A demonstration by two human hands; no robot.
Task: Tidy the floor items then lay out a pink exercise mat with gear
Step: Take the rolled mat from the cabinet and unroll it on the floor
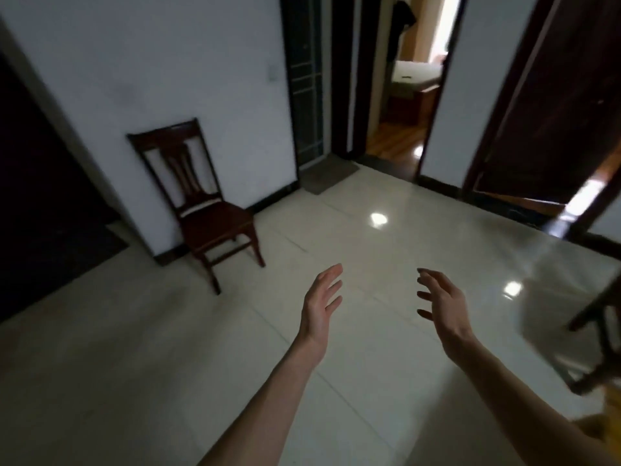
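My left hand (322, 302) and my right hand (443, 304) are both stretched out in front of me over the pale tiled floor (353, 250), palms facing each other, fingers spread, nothing in either. No pink mat or exercise gear shows in the head view. The floor beneath and ahead of the hands is bare glossy tile with light reflections.
A dark wooden chair (208, 210) stands against the white wall at the left. A small grey doormat (329, 174) lies by a glass door. An open doorway (403, 95) leads to a room with wooden flooring. Part of another dark chair (601, 334) shows at the right edge.
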